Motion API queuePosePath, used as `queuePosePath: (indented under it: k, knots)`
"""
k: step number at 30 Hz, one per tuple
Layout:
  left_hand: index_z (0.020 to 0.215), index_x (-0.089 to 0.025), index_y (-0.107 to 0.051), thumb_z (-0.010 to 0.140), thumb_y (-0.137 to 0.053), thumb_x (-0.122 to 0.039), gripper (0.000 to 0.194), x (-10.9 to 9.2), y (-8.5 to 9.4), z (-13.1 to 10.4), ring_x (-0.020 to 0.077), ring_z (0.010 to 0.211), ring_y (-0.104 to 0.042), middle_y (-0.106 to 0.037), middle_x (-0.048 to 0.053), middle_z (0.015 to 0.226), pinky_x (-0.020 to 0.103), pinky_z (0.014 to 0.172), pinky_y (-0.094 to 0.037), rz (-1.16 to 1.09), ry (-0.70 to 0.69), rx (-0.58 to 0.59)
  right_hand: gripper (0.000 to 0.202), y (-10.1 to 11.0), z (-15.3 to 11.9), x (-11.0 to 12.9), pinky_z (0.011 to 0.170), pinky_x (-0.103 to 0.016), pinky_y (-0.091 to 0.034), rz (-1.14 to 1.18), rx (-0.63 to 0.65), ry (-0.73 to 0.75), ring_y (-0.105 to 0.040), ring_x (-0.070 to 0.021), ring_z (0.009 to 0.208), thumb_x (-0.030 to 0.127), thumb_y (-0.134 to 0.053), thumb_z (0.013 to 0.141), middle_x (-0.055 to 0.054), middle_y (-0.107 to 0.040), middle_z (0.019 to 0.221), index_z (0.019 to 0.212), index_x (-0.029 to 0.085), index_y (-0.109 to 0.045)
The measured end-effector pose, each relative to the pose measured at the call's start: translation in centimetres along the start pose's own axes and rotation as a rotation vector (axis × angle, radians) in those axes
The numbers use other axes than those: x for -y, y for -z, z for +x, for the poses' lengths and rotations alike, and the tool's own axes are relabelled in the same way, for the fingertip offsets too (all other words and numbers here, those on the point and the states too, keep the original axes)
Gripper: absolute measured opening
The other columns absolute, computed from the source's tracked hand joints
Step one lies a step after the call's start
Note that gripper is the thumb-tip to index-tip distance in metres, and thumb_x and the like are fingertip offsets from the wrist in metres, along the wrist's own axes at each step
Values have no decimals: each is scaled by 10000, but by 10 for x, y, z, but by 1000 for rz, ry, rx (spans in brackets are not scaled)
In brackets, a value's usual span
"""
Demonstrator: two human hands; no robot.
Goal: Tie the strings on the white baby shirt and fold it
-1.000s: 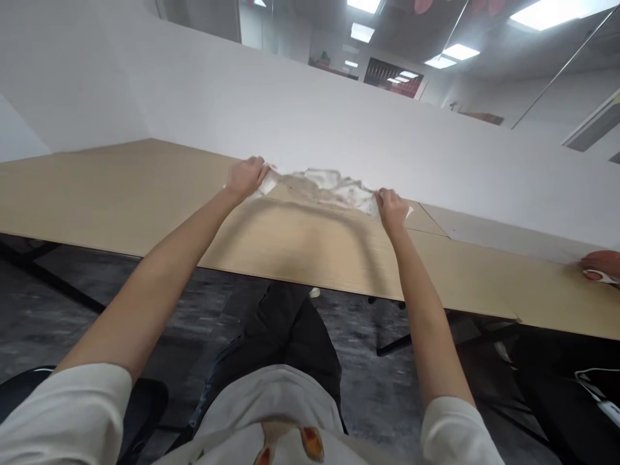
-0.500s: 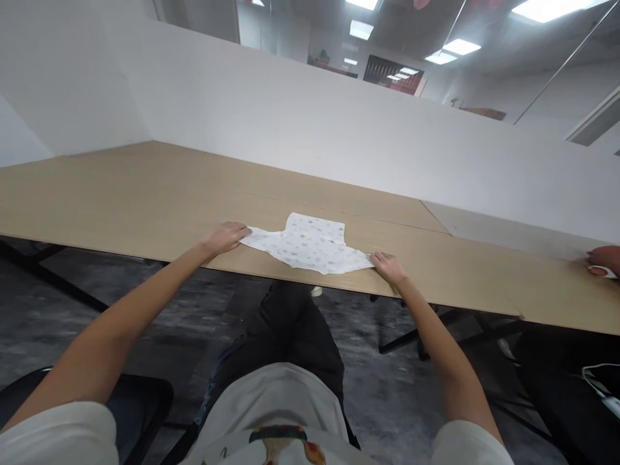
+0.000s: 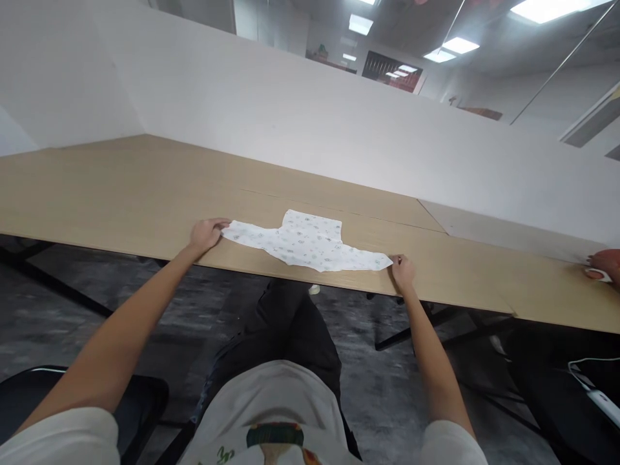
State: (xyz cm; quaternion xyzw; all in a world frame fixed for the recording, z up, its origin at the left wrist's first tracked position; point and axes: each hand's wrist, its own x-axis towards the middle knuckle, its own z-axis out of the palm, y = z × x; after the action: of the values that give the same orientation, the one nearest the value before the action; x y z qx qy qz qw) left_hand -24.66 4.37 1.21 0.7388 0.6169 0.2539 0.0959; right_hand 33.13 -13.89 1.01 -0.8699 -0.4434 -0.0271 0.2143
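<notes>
A small white long-sleeved shirt with a fine dark print lies flat on the tan table, its sleeves stretched out to both sides. The body of the shirt points toward the wall, and its collar side is near the table's front edge. My left hand is closed on the end of the left sleeve. At the tip of the other sleeve, my right hand pinches the cuff between thumb and fingers.
A white wall runs along the table's back. At the far right edge lies a reddish-brown object beside an orange and white item. Black chairs stand below on both sides.
Both hands have moved outward, the left to the left and the right to the right. The sleeves now show longer and straighter.
</notes>
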Motion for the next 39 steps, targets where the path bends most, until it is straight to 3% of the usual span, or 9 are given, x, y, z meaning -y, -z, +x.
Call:
queuePosePath:
  k: [3, 5, 9, 16, 21, 28, 33, 39]
  knots:
    - [1253, -132, -659, 894, -366, -305, 495, -1, 0, 2, 266, 1207, -614, -688, 125, 1272, 384, 1030, -471, -42, 82, -49, 535, 3, -7, 2, 802, -339, -458, 115, -16, -37, -659, -304, 1025, 362, -256, 1002, -223, -711, 1114, 1163, 75, -678]
    - [1188, -147, -684, 896, -384, -419, 500, -2, -1, 4, 304, 1221, -597, -681, 133, 1277, 412, 1033, -458, 25, 50, -34, 480, 4, -10, 3, 811, -334, -464, 162, 18, 3, -664, -298, 1018, 406, -367, 971, -198, -719, 1119, 1173, 98, -674]
    - [1061, -157, -701, 812, -441, -475, 480, -5, -3, 6, 321, 1192, -597, -698, 137, 1210, 410, 1046, -434, 165, -61, 16, 419, 4, -6, 4, 832, -323, -476, 135, 87, 71, -670, -275, 1014, 309, -561, 844, -143, -730, 1115, 1217, 140, -651]
    - [1066, -147, -655, 798, -425, -458, 470, -10, 1, -1, 282, 1117, -623, -696, 140, 1188, 352, 987, -459, 163, -69, 58, 437, 7, 14, 25, 921, -347, -474, 167, 51, 68, -653, -287, 1080, 180, -491, 810, -199, -698, 1189, 1202, 74, -652]
    - [1151, -169, -618, 783, -472, -447, 484, -12, 1, -5, 247, 1019, -651, -707, 102, 1127, 311, 872, -496, 81, -10, 32, 449, 19, 15, 67, 890, -334, -476, 295, -82, 91, -654, -277, 1015, 218, -436, 857, -216, -693, 1164, 1220, 45, -636]
    - [1277, -167, -583, 826, -486, -471, 553, -13, 4, -6, 273, 951, -660, -710, 107, 1030, 336, 822, -496, 106, 28, 54, 428, 33, 2, 159, 874, -306, -452, 380, -111, 287, -646, -243, 939, 267, -370, 941, -163, -713, 1072, 1229, 84, -627]
    - [1268, -173, -602, 875, -440, -482, 526, -14, 7, -8, 276, 899, -659, -713, 91, 934, 338, 786, -493, 107, 29, 46, 403, 14, -20, 215, 926, -308, -448, 373, -34, 456, -649, -240, 1031, 256, -337, 985, -127, -713, 1119, 1248, 140, -619]
    - [1252, -177, -612, 879, -440, -461, 499, -14, 5, -8, 285, 943, -669, -714, 101, 979, 337, 804, -492, 126, 28, 30, 358, -15, -59, 250, 938, -347, -474, 271, 128, 576, -658, -250, 1072, 215, -382, 988, -109, -713, 1169, 1273, 184, -595]
